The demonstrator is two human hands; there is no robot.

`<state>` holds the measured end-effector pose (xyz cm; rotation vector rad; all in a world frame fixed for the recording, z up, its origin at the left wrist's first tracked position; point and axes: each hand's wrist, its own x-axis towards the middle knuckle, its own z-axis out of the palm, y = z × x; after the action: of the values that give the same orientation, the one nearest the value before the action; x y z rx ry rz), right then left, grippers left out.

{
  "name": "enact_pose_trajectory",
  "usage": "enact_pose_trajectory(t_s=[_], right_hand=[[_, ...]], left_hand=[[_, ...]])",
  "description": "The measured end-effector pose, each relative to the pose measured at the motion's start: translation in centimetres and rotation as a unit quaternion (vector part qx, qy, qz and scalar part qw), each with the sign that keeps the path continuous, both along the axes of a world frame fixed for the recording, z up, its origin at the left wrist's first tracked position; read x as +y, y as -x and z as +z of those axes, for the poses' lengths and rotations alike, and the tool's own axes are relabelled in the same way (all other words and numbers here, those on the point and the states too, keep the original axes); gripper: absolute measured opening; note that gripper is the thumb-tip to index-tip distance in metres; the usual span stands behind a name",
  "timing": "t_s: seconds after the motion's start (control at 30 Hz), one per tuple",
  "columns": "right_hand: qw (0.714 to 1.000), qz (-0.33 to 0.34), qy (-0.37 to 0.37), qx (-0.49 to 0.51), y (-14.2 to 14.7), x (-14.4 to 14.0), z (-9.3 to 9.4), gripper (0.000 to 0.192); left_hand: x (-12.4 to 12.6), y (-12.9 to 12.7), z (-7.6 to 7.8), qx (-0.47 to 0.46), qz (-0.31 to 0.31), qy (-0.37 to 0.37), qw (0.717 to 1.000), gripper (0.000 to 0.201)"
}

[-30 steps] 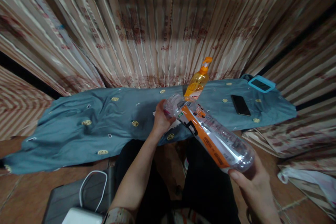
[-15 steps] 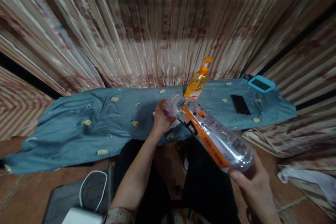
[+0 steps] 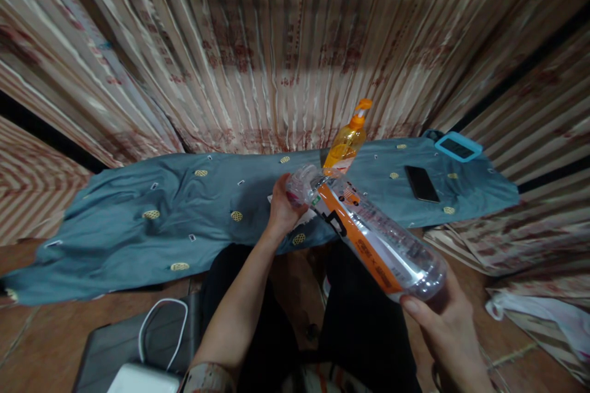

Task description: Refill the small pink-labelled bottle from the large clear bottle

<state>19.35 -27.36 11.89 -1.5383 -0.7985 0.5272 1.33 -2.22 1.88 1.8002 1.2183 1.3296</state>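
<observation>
While the right hand (image 3: pixel 449 331), partly hidden, is gripping the base of the clear bottle (image 3: pixel 385 245), I am seeing the left hand (image 3: pixel 283 209) holding indistinct clear plastic (image 3: pixel 304 183) at its neck, above the cloth (image 3: pixel 209 215), hiding the pump bottle's foot; the pump bottle (image 3: pixel 345 144) is standing behind.

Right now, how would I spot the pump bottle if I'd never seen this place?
Find the blue-grey cloth before the patterned curtain. Near the cloth's far edge, beyond the clear bottle in the right hand, is the pump bottle. Its orange top and yellow body set it apart from that clear bottle.
</observation>
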Motion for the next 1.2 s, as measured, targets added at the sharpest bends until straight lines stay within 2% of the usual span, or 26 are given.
enact_pose_trajectory(t_s=[0.3, 0.77, 1.0, 1.2], right_hand=[[1.0, 0.006, -0.015, -0.017, 0.25, 0.3, 0.32, 0.074], [0.999, 0.006, 0.004, -0.051, 0.01, 0.15, 0.18, 0.076], [1.0, -0.009, 0.016, -0.002, -0.02, -0.01, -0.18, 0.082], [0.999, -0.006, 0.021, -0.029, 0.01, 0.08, 0.19, 0.08]], left_hand=[[-0.07, 0.03, 0.04, 0.0, -0.004, 0.0, 1.0, 0.092], [-0.05, 0.0, 0.18, 0.0, -0.007, 0.005, 1.0, 0.093], [0.03, 0.0, -0.13, 0.0, 0.0, -0.005, 1.0, 0.091], [0.04, 0.04, -0.25, -0.011, -0.007, -0.005, 1.0, 0.09]])
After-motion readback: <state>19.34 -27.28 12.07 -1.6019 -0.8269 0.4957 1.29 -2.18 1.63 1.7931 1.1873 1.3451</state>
